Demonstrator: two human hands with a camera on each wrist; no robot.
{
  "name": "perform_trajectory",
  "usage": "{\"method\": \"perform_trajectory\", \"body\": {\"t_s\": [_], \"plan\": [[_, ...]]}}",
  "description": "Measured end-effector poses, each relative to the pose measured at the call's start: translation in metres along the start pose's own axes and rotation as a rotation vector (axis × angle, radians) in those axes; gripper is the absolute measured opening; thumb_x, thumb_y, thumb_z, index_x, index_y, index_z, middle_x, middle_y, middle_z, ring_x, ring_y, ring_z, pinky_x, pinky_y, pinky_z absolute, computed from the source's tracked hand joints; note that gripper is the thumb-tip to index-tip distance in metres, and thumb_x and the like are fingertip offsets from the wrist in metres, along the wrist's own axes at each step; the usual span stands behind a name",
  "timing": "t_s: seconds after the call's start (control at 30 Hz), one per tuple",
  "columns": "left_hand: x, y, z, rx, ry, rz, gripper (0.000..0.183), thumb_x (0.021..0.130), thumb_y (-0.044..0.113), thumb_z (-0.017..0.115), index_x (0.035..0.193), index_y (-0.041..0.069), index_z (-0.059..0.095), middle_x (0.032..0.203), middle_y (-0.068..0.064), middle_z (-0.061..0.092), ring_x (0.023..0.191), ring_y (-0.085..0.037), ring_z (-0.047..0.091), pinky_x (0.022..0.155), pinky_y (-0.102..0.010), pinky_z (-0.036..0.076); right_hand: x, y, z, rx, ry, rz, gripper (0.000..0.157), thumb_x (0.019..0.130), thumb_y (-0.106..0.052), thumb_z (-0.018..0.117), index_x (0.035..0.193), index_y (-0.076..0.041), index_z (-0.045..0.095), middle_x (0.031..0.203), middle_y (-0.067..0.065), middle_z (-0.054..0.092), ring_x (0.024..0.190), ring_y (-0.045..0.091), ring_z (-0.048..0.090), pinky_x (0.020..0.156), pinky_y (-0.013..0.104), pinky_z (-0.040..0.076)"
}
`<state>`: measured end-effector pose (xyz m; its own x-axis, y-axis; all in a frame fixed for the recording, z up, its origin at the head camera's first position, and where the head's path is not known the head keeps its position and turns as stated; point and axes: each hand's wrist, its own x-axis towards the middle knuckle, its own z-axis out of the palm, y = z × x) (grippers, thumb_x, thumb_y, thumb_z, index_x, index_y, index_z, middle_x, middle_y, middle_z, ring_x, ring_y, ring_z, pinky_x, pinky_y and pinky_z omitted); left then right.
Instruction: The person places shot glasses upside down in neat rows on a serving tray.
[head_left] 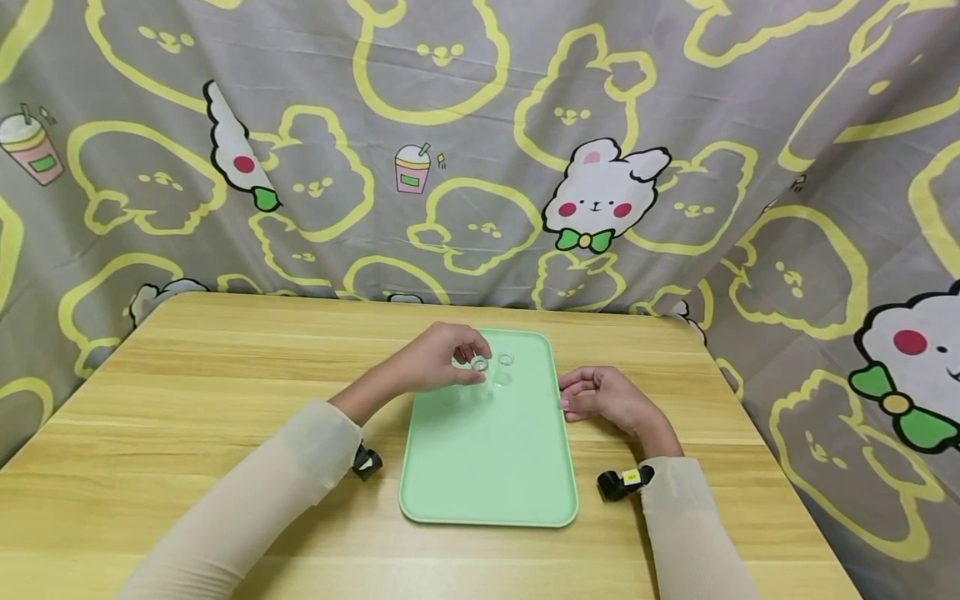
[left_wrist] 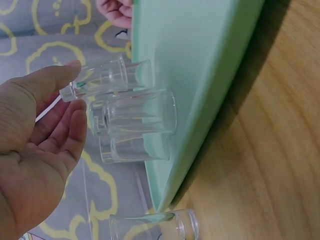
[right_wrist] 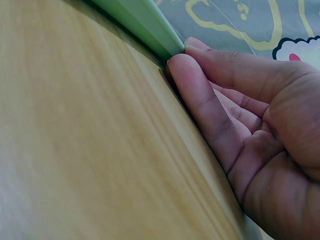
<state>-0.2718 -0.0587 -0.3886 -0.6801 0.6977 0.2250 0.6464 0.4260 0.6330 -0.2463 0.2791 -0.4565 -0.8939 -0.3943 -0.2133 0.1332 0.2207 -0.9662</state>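
My left hand [head_left: 442, 358] is over the far left part of the pale green tray [head_left: 487, 467]. Its thumb and fingers pinch the narrow end of a small clear glass [left_wrist: 102, 80]. More clear glasses [left_wrist: 142, 112] stand close beside it on the tray; in the head view one glass [head_left: 506, 367] shows just right of the fingers. My right hand [head_left: 607, 400] is at the tray's right rim. In the right wrist view its thumb and forefinger pinch the tray's edge [right_wrist: 150, 27].
Another clear glass [left_wrist: 155, 226] stands off the tray in the left wrist view; the head view does not show it plainly. The tray lies on a wooden table [head_left: 247, 350]. A patterned grey curtain [head_left: 480, 150] hangs behind the table and along its right side.
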Motion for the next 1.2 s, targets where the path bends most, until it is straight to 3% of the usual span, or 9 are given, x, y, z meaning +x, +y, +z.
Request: {"method": "perform_trajectory", "body": {"t_s": [0.3, 1.2], "plan": [[0.0002, 0.0001, 0.0063, 0.092, -0.04, 0.041, 0.025, 0.087, 0.014, 0.083, 0.108, 0.005, 0.074, 0.101, 0.001, 0.072, 0.09, -0.016, 0.066, 0.082, -0.031, 0.057, 0.0004, 0.001, -0.0005, 0.004, 0.001, -0.003, 0.039, 0.093, 0.007, 0.068, 0.129, 0.015, 0.054, 0.101, 0.016, 0.071, 0.094, 0.024, 0.073, 0.085, 0.042, 0.061], [-0.0017, -0.0022, 0.0104, 0.134, -0.089, 0.051, 0.024, 0.086, 0.011, 0.084, 0.108, 0.006, 0.075, 0.103, 0.001, 0.072, 0.091, -0.018, 0.066, 0.081, -0.028, 0.054, 0.0005, 0.0011, -0.0004, -0.003, -0.002, -0.01, 0.04, 0.093, 0.007, 0.068, 0.129, 0.015, 0.054, 0.101, 0.016, 0.071, 0.093, 0.023, 0.073, 0.085, 0.043, 0.061]]}}
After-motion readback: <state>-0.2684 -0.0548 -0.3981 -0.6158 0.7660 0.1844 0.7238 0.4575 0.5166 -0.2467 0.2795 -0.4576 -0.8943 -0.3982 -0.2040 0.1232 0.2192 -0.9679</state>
